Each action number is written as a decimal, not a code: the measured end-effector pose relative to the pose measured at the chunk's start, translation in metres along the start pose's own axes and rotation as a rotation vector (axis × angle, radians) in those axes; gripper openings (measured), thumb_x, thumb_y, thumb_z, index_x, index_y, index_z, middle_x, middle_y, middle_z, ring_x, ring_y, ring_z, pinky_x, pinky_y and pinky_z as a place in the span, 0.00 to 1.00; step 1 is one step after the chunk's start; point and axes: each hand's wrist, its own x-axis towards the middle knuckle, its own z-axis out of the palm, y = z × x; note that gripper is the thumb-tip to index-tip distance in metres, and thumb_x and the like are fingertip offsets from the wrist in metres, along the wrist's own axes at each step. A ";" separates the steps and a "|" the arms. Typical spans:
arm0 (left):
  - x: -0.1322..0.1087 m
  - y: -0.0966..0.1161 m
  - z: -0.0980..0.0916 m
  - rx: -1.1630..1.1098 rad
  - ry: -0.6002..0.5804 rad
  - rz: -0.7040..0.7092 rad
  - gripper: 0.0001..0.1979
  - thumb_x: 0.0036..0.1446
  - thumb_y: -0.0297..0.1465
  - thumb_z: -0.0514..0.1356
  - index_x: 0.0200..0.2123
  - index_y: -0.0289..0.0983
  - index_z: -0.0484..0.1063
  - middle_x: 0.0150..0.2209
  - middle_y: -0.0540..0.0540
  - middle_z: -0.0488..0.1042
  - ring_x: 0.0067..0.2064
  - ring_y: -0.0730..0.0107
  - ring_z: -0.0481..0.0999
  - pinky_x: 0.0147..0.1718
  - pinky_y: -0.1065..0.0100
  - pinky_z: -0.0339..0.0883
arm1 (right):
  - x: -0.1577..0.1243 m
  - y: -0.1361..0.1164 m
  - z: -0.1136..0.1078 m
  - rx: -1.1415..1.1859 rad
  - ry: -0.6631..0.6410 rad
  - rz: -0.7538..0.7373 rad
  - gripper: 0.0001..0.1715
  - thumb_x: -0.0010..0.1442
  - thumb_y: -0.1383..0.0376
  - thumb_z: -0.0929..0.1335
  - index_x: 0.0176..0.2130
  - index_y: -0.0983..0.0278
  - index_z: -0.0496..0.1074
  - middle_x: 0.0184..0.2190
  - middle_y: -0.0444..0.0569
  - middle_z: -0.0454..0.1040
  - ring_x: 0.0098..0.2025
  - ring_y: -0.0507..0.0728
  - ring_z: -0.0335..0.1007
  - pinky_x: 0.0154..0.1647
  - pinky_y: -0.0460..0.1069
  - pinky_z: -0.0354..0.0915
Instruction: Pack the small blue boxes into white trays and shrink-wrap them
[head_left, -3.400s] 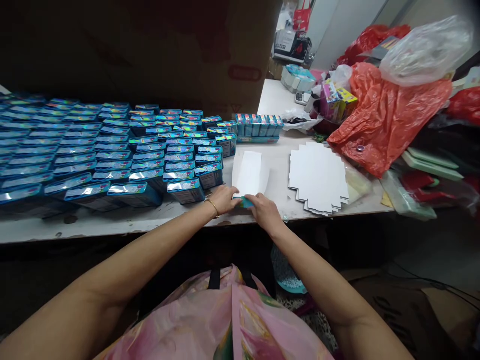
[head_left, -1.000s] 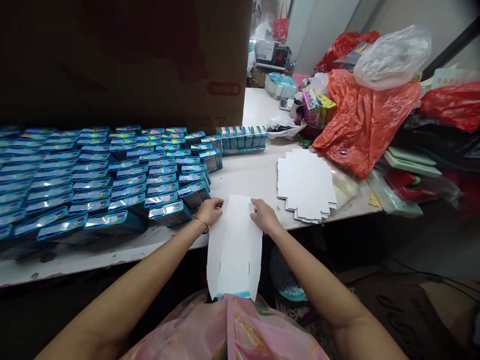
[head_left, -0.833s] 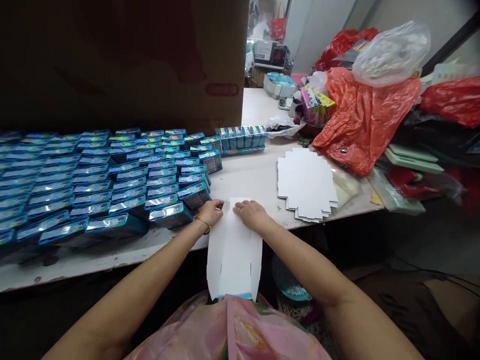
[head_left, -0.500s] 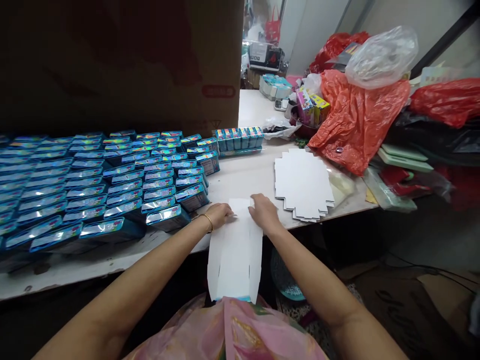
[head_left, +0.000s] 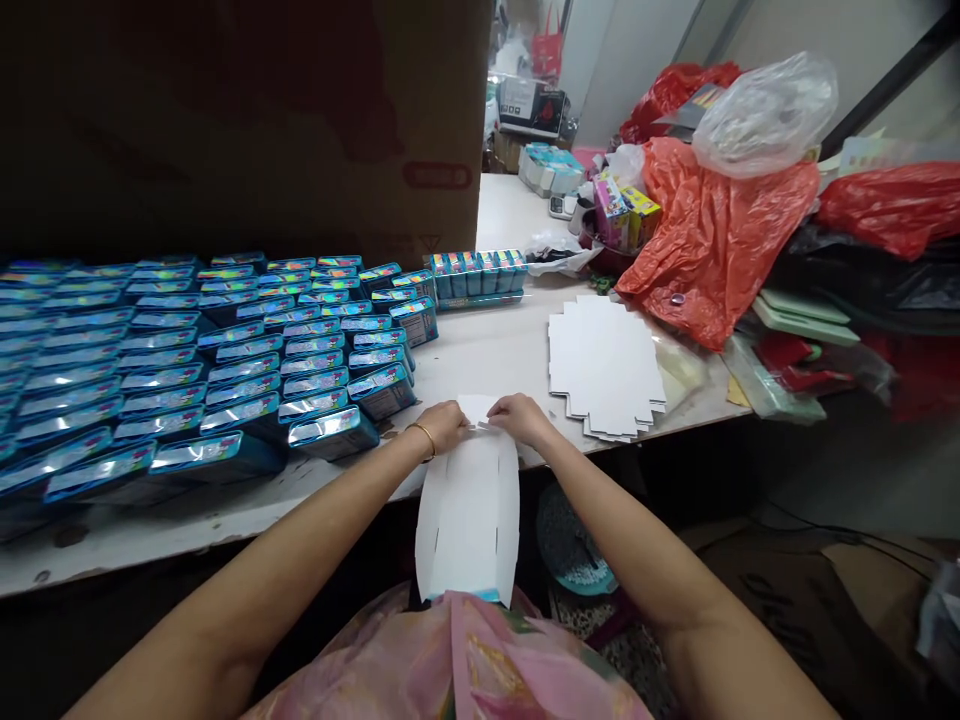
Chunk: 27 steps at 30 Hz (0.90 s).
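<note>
A partly folded white cardboard box (head_left: 466, 510) spans from the table edge to my lap, its long side walls bent upward. My left hand (head_left: 448, 425) pinches the far left corner, a bracelet on its wrist. At the far right corner my right hand (head_left: 519, 416) is closed on a small flap, its fingers turned inward. Between the hands the far end flap (head_left: 474, 408) lies out on the table. To the right is a stack of flat white box blanks (head_left: 604, 360). Rows of blue shiny packs (head_left: 315, 375) stand to the left.
A large brown carton (head_left: 240, 130) rises behind the packs. A clear tray of small blue packs (head_left: 478, 278) sits near its corner. Red plastic bags (head_left: 720, 230) and a clear bag (head_left: 769, 115) crowd the right side. Below the table edge stands a teal basin (head_left: 577, 560).
My right hand has moved left and inward, drawing the right corner flap toward the middle. My left hand has shifted slightly in the same way, so both hands are closer together.
</note>
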 end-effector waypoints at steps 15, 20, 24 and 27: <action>0.014 -0.023 0.010 -0.049 0.065 -0.207 0.32 0.36 0.43 0.63 0.46 0.35 0.68 0.38 0.44 0.74 0.38 0.64 0.72 0.33 0.71 0.62 | 0.012 -0.001 -0.001 0.187 -0.006 0.231 0.31 0.45 0.63 0.70 0.49 0.65 0.63 0.39 0.50 0.72 0.37 0.53 0.69 0.32 0.44 0.62; 0.019 -0.034 0.014 -0.209 0.009 -0.240 0.37 0.35 0.45 0.64 0.48 0.31 0.63 0.31 0.48 0.73 0.33 0.67 0.72 0.30 0.71 0.61 | 0.014 0.004 0.000 0.273 -0.024 0.218 0.16 0.49 0.61 0.68 0.38 0.65 0.70 0.29 0.46 0.73 0.26 0.49 0.66 0.26 0.43 0.59; 0.017 -0.032 0.014 -0.191 0.050 -0.218 0.22 0.37 0.44 0.63 0.33 0.35 0.69 0.27 0.50 0.72 0.30 0.70 0.70 0.27 0.73 0.59 | 0.017 0.002 -0.005 -0.003 -0.039 0.132 0.13 0.41 0.60 0.72 0.28 0.64 0.72 0.26 0.44 0.71 0.27 0.50 0.64 0.24 0.42 0.56; 0.012 -0.023 0.009 -0.090 0.081 -0.199 0.18 0.37 0.44 0.62 0.27 0.36 0.68 0.25 0.51 0.71 0.28 0.71 0.68 0.25 0.72 0.57 | 0.014 -0.002 -0.009 0.011 -0.082 0.103 0.16 0.42 0.54 0.71 0.26 0.64 0.72 0.24 0.44 0.71 0.26 0.50 0.63 0.24 0.43 0.56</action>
